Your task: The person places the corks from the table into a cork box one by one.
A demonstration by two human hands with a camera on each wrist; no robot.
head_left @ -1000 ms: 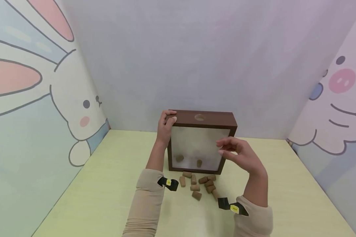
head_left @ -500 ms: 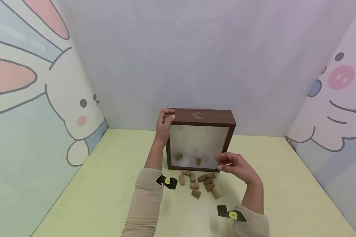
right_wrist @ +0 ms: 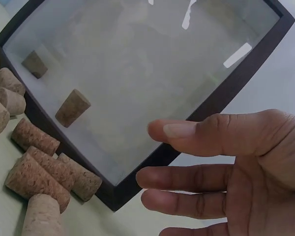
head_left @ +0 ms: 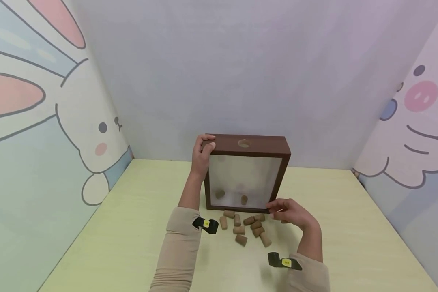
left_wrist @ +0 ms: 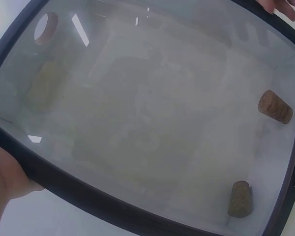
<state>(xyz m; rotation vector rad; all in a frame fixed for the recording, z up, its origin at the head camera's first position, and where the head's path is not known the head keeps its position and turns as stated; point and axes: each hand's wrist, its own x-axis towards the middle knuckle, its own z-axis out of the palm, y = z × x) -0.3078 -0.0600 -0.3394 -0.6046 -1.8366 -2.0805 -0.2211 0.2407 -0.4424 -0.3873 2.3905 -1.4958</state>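
Observation:
A dark brown frame box (head_left: 263, 144) with a clear front and a round hole in its top stands upright on the table. My left hand (head_left: 202, 156) grips its top left corner, thumb on the front edge. Two corks lie inside at the bottom, one cork (left_wrist: 275, 106) nearer the middle and another cork (left_wrist: 240, 199) toward the left side. My right hand (head_left: 290, 213) is beside the lower right corner with nothing in its fingers. In the right wrist view its thumb and fingers are apart, overlapping the frame's edge. Several loose corks (right_wrist: 39, 182) lie in front of the box.
The pale yellow-green table (head_left: 138, 235) runs back to a plain light wall (head_left: 233, 73). Side panels carry a cartoon rabbit (head_left: 95, 134) on the left and a pink-nosed cartoon animal (head_left: 421, 95) on the right.
My right hand has come down from in front of the clear panel to the box's lower right corner. My left hand keeps its grip, and the corks lie as before.

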